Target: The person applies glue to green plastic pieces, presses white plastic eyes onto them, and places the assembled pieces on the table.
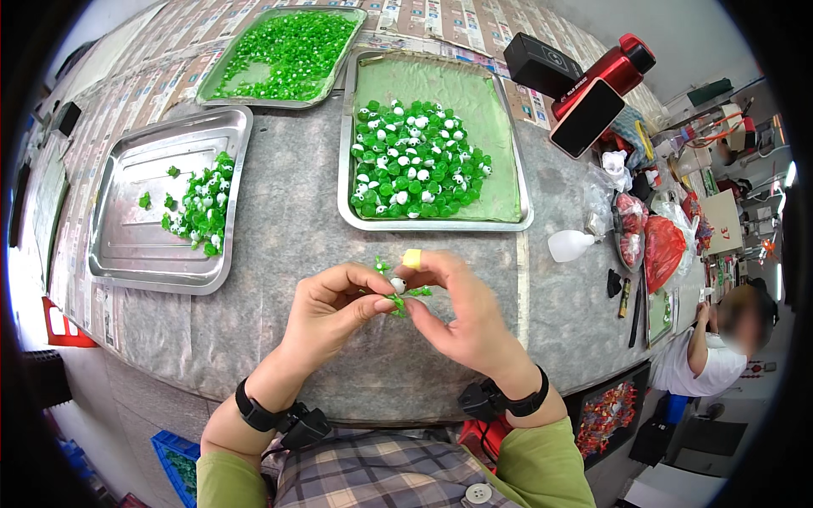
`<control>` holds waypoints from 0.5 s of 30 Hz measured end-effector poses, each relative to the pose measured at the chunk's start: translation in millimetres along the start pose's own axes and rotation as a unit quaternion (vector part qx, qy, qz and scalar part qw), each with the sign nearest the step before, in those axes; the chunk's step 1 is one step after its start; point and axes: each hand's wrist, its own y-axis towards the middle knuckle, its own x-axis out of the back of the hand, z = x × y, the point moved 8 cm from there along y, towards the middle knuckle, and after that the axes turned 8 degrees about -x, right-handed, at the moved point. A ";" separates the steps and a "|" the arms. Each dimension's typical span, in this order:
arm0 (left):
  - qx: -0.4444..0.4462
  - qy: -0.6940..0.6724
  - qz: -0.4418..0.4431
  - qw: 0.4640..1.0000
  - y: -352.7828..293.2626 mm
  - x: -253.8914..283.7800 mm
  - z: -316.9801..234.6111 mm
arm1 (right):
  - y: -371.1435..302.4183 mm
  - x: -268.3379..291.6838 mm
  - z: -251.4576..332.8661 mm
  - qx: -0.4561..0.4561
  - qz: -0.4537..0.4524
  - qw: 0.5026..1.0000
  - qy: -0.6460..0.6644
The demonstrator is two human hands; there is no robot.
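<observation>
Two hands meet over the grey table cover (279,212), with one small green-and-white piece (399,286) between their fingertips. Left hand (333,306): thumb and forefinger pinched together on the piece from its left side. Right hand (464,311): thumb and forefinger curved about its right side, a yellow wrap (412,258) on the forefinger; whether those tips press on it or only stand beside it, cannot tell.

Key relation: the white ball sits just right of the left pinch, inside the right hand's curve. Green sprigs point away from the body, rightward and toward the body; longest visible spread runs roughly away-to-near, but fingers hide part, so true axis uncertain. Both hands about equally near. Beyond the grip: tray (501,169) of similar pieces. Left and beyond: steel tray (127,229), smaller heap.
</observation>
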 end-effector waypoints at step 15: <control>-0.009 0.008 -0.038 0.999 1.8 5.3 1.2 | -8.7 -19.2 -50.1 -0.291 0.060 0.832 0.469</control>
